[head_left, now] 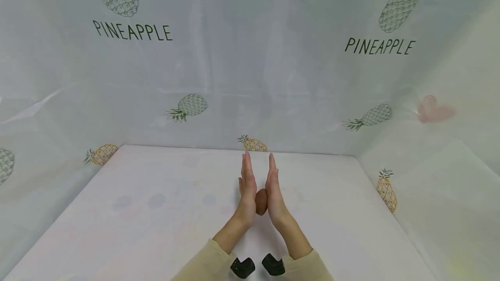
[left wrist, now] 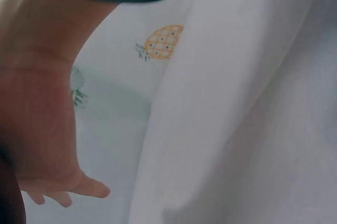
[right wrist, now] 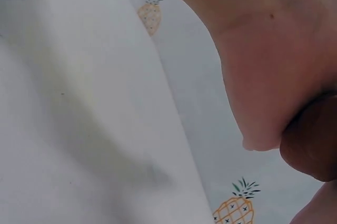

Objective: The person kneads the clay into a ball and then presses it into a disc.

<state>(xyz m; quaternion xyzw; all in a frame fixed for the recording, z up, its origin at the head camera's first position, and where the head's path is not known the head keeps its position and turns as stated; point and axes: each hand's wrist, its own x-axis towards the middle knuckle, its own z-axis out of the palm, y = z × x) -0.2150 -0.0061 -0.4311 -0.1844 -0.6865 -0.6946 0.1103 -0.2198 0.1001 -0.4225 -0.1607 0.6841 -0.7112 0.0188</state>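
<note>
As left grip [head_left: 248, 194] faces right grip [head_left: 275, 196], both touch a brown lump [head_left: 261, 202]

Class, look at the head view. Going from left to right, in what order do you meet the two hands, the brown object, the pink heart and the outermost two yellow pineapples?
Left yellow pineapple, left hand, brown object, right hand, right yellow pineapple, pink heart.

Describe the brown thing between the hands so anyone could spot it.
Find the white table, then the left hand and right hand, palms facing. Sandwiched between them is the rounded thing, its solid brown unlike the black wrist devices.
</note>
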